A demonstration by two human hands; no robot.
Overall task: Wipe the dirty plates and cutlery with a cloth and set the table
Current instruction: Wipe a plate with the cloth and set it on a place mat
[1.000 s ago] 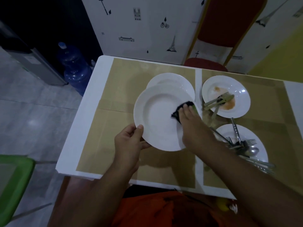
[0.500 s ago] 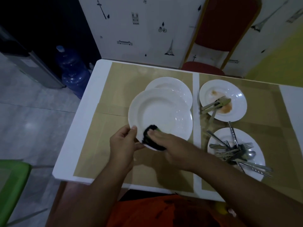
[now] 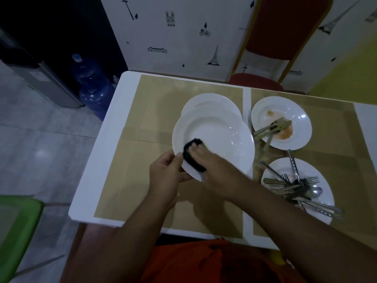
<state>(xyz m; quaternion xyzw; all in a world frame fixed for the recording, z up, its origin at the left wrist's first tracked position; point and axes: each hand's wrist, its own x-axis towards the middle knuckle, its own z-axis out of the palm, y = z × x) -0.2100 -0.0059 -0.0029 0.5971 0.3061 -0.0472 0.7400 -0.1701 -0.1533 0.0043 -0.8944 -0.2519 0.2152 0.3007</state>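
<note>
My left hand [image 3: 166, 172] grips the near-left rim of a white plate [image 3: 220, 139], holding it tilted above the table. My right hand [image 3: 216, 166] presses a dark cloth [image 3: 191, 155] flat against the plate's near-left inner part, fingers stretched over the cloth. Under it, a second white plate [image 3: 206, 102] lies on the beige mat. A dirty plate [image 3: 293, 113] with an orange stain carries a fork and knife [image 3: 271, 128]. Another plate [image 3: 318, 170] at the right holds a pile of cutlery [image 3: 299, 188].
The white table [image 3: 108, 139] with beige mats [image 3: 142, 160] ends at my body. A red chair [image 3: 285, 27] stands behind it. A blue water jug [image 3: 91, 86] is on the floor to the left, and a green stool [image 3: 14, 227] sits near left.
My right hand swept the cloth from the plate's right side across to its near-left edge, close to my left thumb. The left hand kept its grip on the plate.
</note>
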